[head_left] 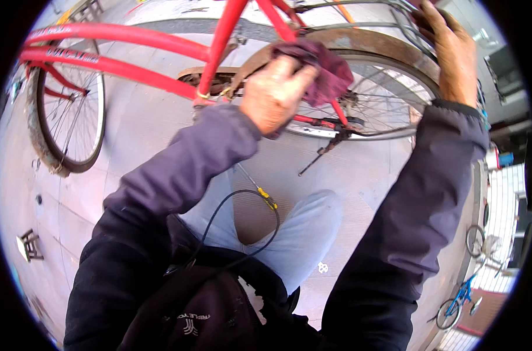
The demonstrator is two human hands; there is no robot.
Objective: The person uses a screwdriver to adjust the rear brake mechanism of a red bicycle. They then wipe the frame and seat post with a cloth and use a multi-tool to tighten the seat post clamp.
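A red bicycle (125,67) stands across the far side in front of me, its rear wheel to the right. My left hand (275,93) is closed on a crumpled maroon cloth (333,73), which lies against the rusty rear fender (365,42) and hides part of the wheel. At the upper right, my right hand (453,55) is closed around the end of the metal rear rack (403,23); its fingertips are partly hidden. Below the rear hub, a kickstand (321,157) points down toward the floor.
A screwdriver with a yellow and black handle (266,198) lies between my knees, near a looped black cable (207,225). A small stool (29,245) is at the left. Far right stands a blue bicycle (462,295). Tools lie on the ground beyond the red frame.
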